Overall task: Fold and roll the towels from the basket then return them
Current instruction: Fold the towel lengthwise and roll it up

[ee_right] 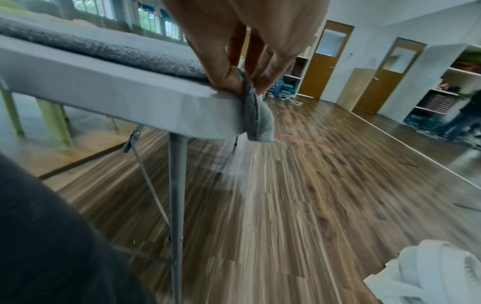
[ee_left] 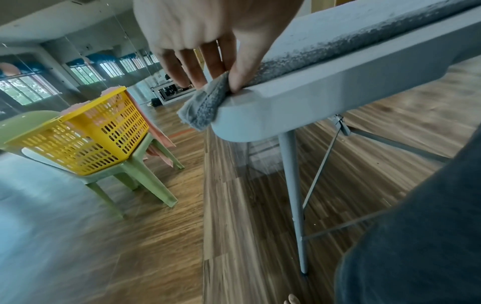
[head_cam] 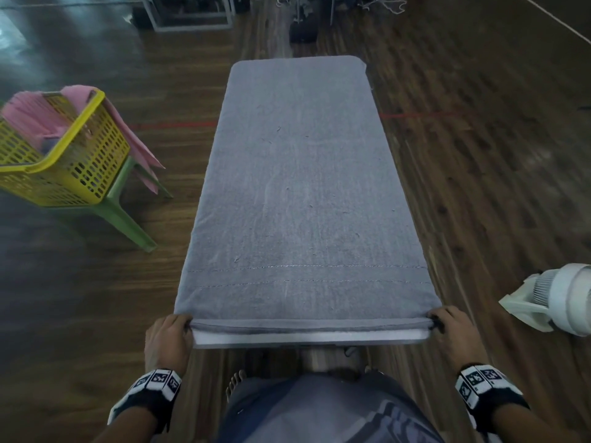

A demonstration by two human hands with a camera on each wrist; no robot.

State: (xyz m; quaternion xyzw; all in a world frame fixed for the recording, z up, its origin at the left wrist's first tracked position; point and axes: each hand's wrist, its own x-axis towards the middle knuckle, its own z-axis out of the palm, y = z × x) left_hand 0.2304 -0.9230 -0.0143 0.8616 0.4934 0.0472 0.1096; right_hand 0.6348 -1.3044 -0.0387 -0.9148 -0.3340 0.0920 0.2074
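Observation:
A grey towel (head_cam: 300,193) lies flat along the whole top of a narrow grey folding table (head_cam: 307,339). My left hand (head_cam: 174,330) pinches the towel's near left corner (ee_left: 205,107) at the table's edge, thumb on top. My right hand (head_cam: 446,324) pinches the near right corner (ee_right: 253,109) the same way. Both corners hang a little over the table's rounded corners. A yellow basket (head_cam: 64,155) with pink towels (head_cam: 38,113) in it stands on a green plastic chair (head_cam: 124,215) to the left; one pink towel hangs over the basket's right side.
A white fan (head_cam: 556,302) sits on the wooden floor to the right of the table. The table's folding legs (ee_left: 294,197) stand under the near end. My bare foot (head_cam: 238,383) is under the near edge. Shelves and doors (ee_right: 385,76) line the far wall.

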